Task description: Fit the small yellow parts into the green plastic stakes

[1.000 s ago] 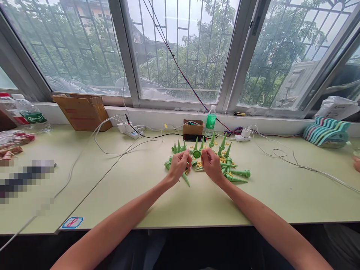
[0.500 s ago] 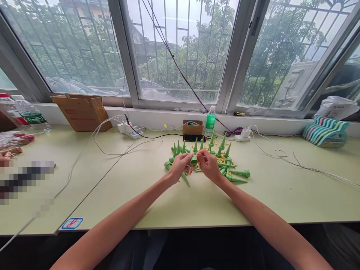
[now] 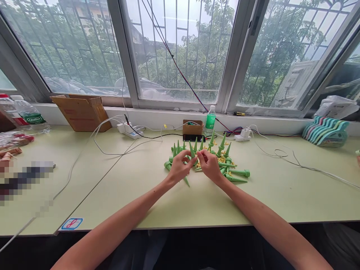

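Note:
My left hand (image 3: 181, 165) is closed around a green plastic cone spike (image 3: 191, 150), its point upward. Close beside it, the thumb and fingers of my right hand (image 3: 208, 164) are pinched together; whatever lies between them is too small to make out. Around and behind both hands sit several similar green spikes, some standing on their caps like the tall one (image 3: 222, 143), others lying flat like the capped spike (image 3: 240, 173). Small yellow pieces (image 3: 232, 165) are scattered among them. My fingers hide part of the held spike's lower end.
Behind the spikes are a small cardboard box (image 3: 192, 127), a black phone (image 3: 194, 138) and a green-labelled bottle (image 3: 210, 120). Cables run to a power strip (image 3: 132, 132). Teal hanger-like items (image 3: 325, 132) stand at right; a larger carton (image 3: 81, 112) stands at left.
The spike in my left hand has turned from its capped end facing me to its point upward. My left fingers have shifted their hold; my right hand has stayed nearly in place.

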Available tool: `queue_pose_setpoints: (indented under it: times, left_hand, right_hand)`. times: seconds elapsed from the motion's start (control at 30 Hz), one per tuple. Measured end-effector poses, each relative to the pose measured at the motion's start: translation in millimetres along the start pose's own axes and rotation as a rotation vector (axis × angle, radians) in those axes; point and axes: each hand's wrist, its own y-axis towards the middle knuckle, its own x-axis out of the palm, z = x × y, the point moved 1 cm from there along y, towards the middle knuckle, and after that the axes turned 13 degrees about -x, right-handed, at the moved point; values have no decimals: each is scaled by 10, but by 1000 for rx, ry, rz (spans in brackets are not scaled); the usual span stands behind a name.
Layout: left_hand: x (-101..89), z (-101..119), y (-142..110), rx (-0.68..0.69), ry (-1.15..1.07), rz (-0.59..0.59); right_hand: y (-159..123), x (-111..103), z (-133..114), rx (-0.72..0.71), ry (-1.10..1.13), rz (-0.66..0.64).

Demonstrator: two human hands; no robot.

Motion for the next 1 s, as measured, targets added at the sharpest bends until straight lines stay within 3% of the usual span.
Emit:
queue_pose_setpoints:
  times: [0.3, 0.67, 0.8, 1.0]
  left_hand:
    - [1, 10, 17, 156, 185, 132]
    - [-5, 58, -25, 223, 189, 141]
    - [4, 66, -39, 185, 150, 131]
    - [12, 36, 7, -26, -150, 86]
  right_hand:
    - [6, -11, -27, 42, 56, 41]
    - [18, -6, -17, 33, -63, 43]
    - [12, 0, 3, 39, -64, 64]
    - [-12, -9, 48, 64, -54, 101]
